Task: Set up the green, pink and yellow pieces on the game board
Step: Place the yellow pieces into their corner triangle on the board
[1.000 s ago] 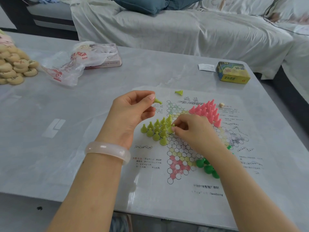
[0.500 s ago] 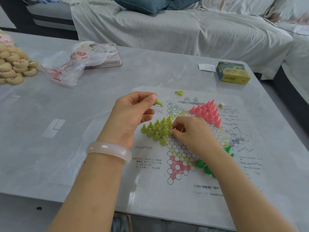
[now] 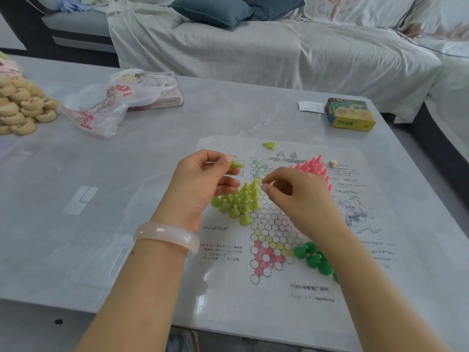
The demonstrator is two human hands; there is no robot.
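Yellow pieces (image 3: 239, 202) now stand massed at the board's (image 3: 279, 295) nine o'clock point, since the right hand (image 3: 299, 196), fingers curled but visibly empty, has lifted off them toward twelve o'clock, while the left hand (image 3: 203, 181) pinches another yellow piece (image 3: 235, 164), probably next to place.

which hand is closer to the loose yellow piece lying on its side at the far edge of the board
Left. The left hand sits just below-left of the fallen yellow piece; the right hand is farther, below-right.

Yellow pieces (image 3: 238, 203), pink pieces (image 3: 313, 167), green pieces (image 3: 314, 257) (board (image 3: 269, 224) seemingly white, hexagon-patterned).
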